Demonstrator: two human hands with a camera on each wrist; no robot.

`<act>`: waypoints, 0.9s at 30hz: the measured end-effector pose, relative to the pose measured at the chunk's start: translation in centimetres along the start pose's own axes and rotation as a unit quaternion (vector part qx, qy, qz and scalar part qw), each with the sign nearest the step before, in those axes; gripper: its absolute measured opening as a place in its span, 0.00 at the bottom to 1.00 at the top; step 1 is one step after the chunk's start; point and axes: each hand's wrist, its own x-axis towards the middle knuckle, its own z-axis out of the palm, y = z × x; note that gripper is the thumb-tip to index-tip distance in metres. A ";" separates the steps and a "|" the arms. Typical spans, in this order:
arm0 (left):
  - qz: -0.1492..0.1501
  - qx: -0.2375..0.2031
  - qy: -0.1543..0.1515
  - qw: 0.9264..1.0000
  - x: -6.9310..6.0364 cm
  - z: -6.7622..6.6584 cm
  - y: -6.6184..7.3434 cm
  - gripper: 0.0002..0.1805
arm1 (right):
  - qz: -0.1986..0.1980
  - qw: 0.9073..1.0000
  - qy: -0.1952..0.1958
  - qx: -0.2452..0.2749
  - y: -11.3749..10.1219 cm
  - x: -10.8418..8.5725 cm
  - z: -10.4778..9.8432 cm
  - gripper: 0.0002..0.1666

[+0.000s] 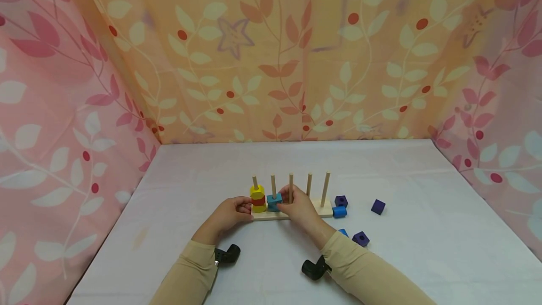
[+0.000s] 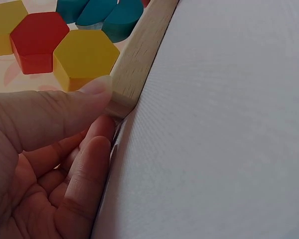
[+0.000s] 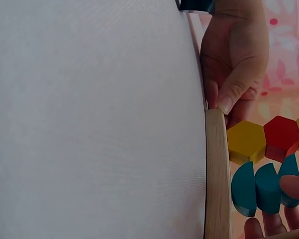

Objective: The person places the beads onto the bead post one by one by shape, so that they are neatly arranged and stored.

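A wooden base (image 1: 271, 217) with several upright pegs lies on the white-covered table. My left hand (image 1: 230, 211) pinches its left end, the thumb by the lower yellow hexagon block (image 2: 87, 52). On the leftmost peg, a red hexagon block (image 2: 40, 37) sits between two yellow ones. Three teal half-round blocks are stacked at the second peg. My right hand (image 1: 302, 208) holds the top teal half-round block (image 3: 290, 167) between thumb and fingers. The other pegs carry no blocks. Part of the right hand lies outside the right wrist view.
Right of the base lie a blue rounded block (image 1: 339, 212) and purple blocks, one close by (image 1: 340, 201), one farther right (image 1: 378, 206), one nearer (image 1: 361, 238). Another blue block (image 1: 343, 232) is partly hidden by the right forearm. A patterned curtain (image 1: 279, 60) stands behind the table.
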 end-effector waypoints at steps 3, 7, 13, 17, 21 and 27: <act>-0.002 -0.002 0.000 1.000 0.1 0.0 -0.1 0.24 | -0.004 1.000 -0.001 -0.006 -0.1 -0.1 -0.1 0.17; 0.000 -0.001 -0.001 1.000 0.0 0.0 -0.1 0.25 | -0.012 1.000 -0.002 -0.016 -0.1 -0.2 -0.1 0.17; 0.002 0.000 0.001 1.000 -0.1 0.0 0.0 0.25 | -0.020 0.999 -0.006 -0.024 -0.3 -0.7 -0.6 0.21; 0.001 0.005 0.005 1.000 -0.1 0.0 0.0 0.25 | -0.027 0.999 -0.011 -0.021 -0.6 -1.3 -1.2 0.26; 0.001 0.010 0.007 1.000 -0.1 0.1 0.1 0.25 | -0.044 0.999 -0.016 -0.002 -1.0 -1.8 -1.8 0.32; 0.005 0.011 0.007 1.000 -0.2 0.0 0.3 0.25 | -0.057 0.998 -0.021 0.020 -1.8 -2.8 -3.1 0.34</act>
